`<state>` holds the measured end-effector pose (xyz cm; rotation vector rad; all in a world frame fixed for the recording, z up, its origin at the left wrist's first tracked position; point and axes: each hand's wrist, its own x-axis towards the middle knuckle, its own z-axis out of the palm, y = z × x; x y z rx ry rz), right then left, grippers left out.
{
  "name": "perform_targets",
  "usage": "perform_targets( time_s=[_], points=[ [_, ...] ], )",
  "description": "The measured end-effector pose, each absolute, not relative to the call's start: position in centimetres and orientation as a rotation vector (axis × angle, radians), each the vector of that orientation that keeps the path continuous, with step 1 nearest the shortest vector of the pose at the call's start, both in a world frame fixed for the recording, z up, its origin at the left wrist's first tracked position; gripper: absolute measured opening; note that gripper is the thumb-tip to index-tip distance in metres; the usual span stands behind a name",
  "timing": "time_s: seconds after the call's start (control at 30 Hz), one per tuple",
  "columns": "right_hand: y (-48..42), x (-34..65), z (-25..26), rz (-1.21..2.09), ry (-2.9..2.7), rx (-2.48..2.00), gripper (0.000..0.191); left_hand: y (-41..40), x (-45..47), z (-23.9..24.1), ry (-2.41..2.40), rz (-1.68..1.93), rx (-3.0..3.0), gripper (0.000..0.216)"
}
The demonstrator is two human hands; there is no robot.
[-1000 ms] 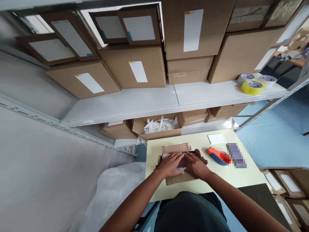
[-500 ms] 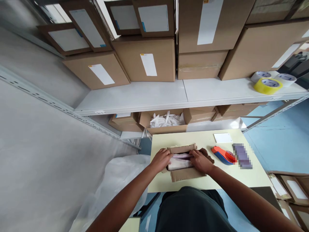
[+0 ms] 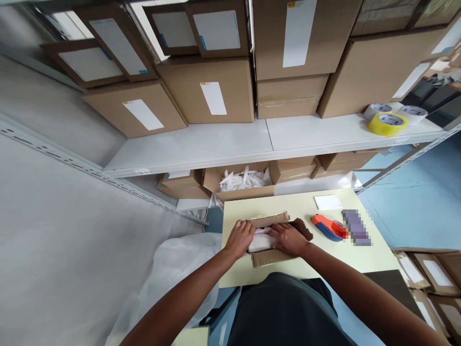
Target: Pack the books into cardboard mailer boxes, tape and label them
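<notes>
An open cardboard box (image 3: 272, 257) stands on the pale table, its long flaps folded outward. White and pinkish wrapped packets (image 3: 260, 243) lie inside it. My left hand (image 3: 240, 239) is closed over the box's left end, its fingers curled at the rim. From the right, my right hand (image 3: 289, 239) reaches into the box, fingers stretched out flat over the packets; its fingertips are partly hidden. Crumpled brown paper (image 3: 303, 228) sticks out beside the right hand. Farther right lies a red and blue tape dispenser (image 3: 329, 228).
Behind the table (image 3: 345, 259), a white shelf (image 3: 223, 144) bears large cartons (image 3: 226, 103) and tape rolls (image 3: 388, 124). Below it sits a carton of white slips (image 3: 245, 179). A white card (image 3: 327, 202) and a blurred purple item (image 3: 356, 227) lie at the right. Translucent plastic (image 3: 180, 269) hangs at the left.
My right hand has shifted left and flattened over the packets, covering more of them. The left hand stays at the box's left end. The whole view has shifted slightly.
</notes>
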<state>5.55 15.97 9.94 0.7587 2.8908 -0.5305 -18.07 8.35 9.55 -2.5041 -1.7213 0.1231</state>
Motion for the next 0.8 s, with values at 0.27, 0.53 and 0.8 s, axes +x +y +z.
perform_targets(
  time_s=[0.27,0.53,0.8],
  points=[
    [15.5,3.3,10.1,-0.286,2.777,0.758,0.029,8.0,-17.5,9.2,-1.796,0.115,-2.459,0.014],
    [14.7,3.7,10.4,-0.416,2.847,0.916,0.033,7.0,-17.6,10.8,-2.041,-0.023,-2.506,0.028],
    [14.5,1.5,9.6,-0.458,2.681,1.245,0.024,5.0,-20.0,7.9,-2.752,-1.138,-2.006,0.05]
  ],
)
